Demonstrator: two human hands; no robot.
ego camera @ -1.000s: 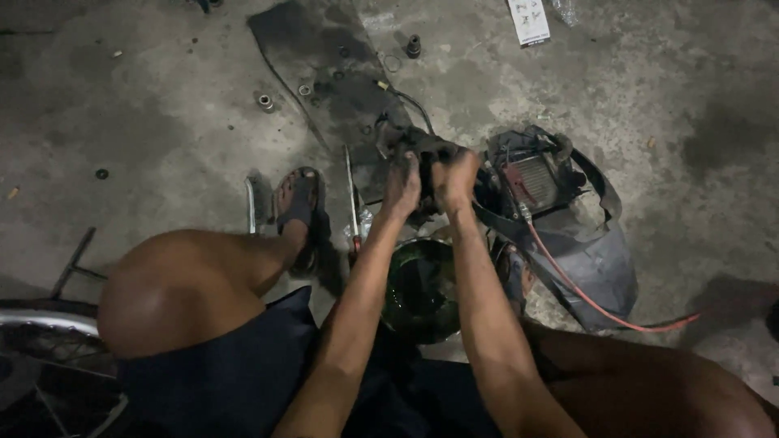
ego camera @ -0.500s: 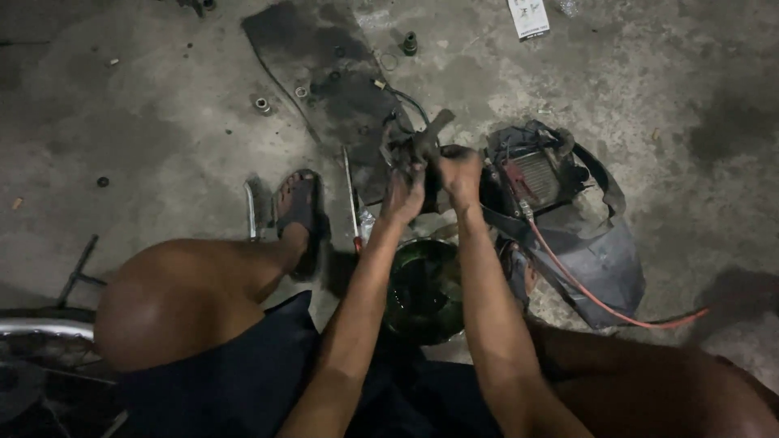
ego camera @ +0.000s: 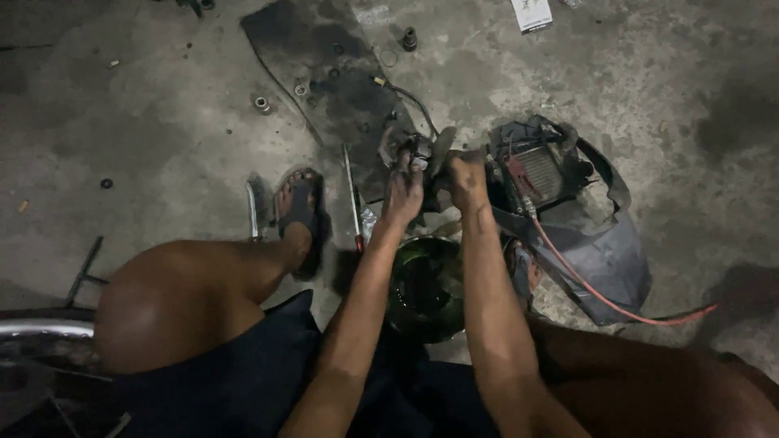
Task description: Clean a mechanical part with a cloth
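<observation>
Gripping greasy metal part [ego camera: 423,152] at 12 o'clock, head view: left hand [ego camera: 403,193] and right hand [ego camera: 468,177], fingers clamped on it, above dark green bowl [ego camera: 426,285]. Grey plastic cover [ego camera: 568,219] at 3 o'clock, screwdriver [ego camera: 352,199] at 9, concrete floor [ego camera: 162,122].

A dark mat [ego camera: 324,73] lies on the grey floor [ego camera: 146,105] near the top middle of the frame. Small rings and nuts [ego camera: 261,103] sit just left of it. A small dark cap [ego camera: 410,38] stands at the top, right of the mat. A white paper [ego camera: 531,14] lies at the top right. A screwdriver with a red handle [ego camera: 353,203] lies in the middle. At the right is a grey plastic cover [ego camera: 600,251] with a red cable [ego camera: 600,296]. A shiny wheel rim [ego camera: 40,328] shows at the lower left.
</observation>
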